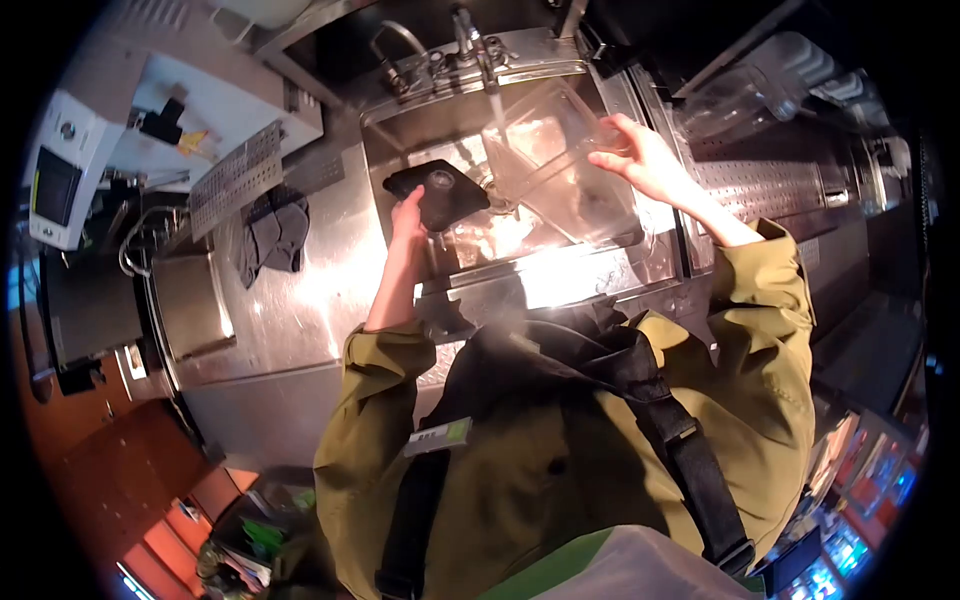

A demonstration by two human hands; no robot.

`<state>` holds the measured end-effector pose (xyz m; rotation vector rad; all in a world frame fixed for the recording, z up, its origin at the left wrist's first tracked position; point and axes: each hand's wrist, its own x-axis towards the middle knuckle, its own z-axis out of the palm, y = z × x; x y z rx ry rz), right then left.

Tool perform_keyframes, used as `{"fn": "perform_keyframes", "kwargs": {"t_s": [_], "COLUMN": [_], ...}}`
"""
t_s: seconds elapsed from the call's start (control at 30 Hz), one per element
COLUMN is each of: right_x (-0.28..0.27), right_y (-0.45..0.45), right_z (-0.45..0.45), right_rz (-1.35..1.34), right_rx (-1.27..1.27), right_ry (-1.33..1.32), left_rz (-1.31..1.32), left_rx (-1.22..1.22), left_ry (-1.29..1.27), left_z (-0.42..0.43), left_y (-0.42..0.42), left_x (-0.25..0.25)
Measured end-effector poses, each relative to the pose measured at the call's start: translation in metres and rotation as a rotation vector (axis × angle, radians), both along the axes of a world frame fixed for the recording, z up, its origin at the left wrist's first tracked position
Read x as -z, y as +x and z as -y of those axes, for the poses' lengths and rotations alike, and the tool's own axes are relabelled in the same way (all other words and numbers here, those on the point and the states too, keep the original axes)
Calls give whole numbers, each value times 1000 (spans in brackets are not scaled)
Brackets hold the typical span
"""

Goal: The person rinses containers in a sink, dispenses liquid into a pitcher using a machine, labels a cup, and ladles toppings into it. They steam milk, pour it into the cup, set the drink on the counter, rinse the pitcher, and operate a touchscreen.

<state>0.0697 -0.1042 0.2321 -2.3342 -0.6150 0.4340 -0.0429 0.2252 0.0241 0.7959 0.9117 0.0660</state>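
Note:
My left hand (407,217) grips the near edge of a flat, black, roughly square piece (440,205), which has a shiny round spot near its middle. It is over the left side of a steel sink (385,140). My right hand (645,163) has its thumb and fingers on the right edge of a clear plastic container (548,125), which is tilted over the sink. Water runs from the faucet (483,65) down by the container's left side. The sink's bottom is bright with glare, so details there are hard to make out.
Left of the sink, a dark grey cloth (275,240) lies on the steel counter (320,270), below a perforated metal sheet (237,178). A white machine with a screen (60,185) stands farther left. Clear containers (740,100) and a perforated drainboard (765,175) are on the right.

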Motion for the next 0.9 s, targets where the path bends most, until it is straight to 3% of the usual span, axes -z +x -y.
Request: {"fn": "perform_keyframes", "kwargs": {"t_s": [0.03, 0.13, 0.2, 0.4, 0.43, 0.53, 0.67, 0.77, 0.9], "right_x": [8, 68, 89, 100, 110, 105, 72, 64, 36], "right_y": [1, 8, 7, 18, 27, 44, 42, 26, 3], "right_z": [-12, -31, -47, -98, -100, -107, -136, -158, -164], "right_rz": [-105, 60, -122, 109, 224, 202, 105, 150, 200], "right_rx": [5, -52, 11, 152, 131, 50, -176, -453, -835], "right_ry": [33, 131, 224, -101, -76, -157, -421, -596, -907], "left_rz": [-9, -3, 53, 103, 106, 77, 116, 188, 31], "left_rx": [7, 20, 3, -19, -14, -33, -1, 71, 157], "left_ry": [59, 90, 60, 11, -3, 7, 59, 50, 152], "left_z": [-4, -4, 1, 6, 3, 7, 0, 0, -16], "left_y": [-6, -18, -22, -33, -34, -34, -32, -36, -39], "left_x": [6, 0, 0, 12, 23, 26, 41, 8, 7]}}
